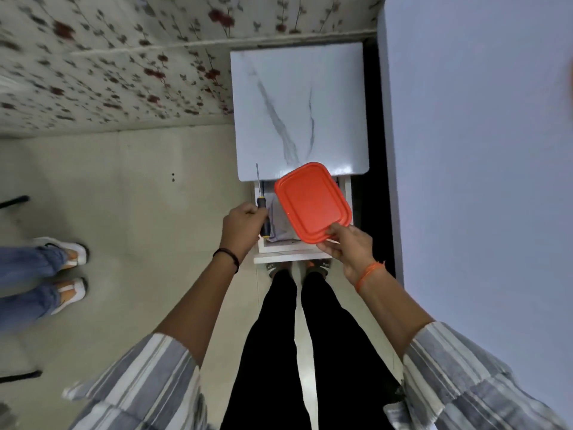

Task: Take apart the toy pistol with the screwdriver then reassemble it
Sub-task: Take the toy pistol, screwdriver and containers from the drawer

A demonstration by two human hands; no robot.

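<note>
Marble table (297, 97) sitting at 12 o'clock | left hand (243, 226) gripping screwdriver (263, 209) | right hand (348, 246) pinching orange lid (311, 201) at 6 o'clock edge

No text, label, brand or number can be read anywhere here, not on the orange lid (313, 201) and not on the screwdriver (263, 209).

Domestic room: floral wallpaper (124, 57), pale tiled floor (139, 197), small marble-patterned table (297, 103) against a plain wall (480, 150), open drawer (263, 249) beneath its near edge.
</note>
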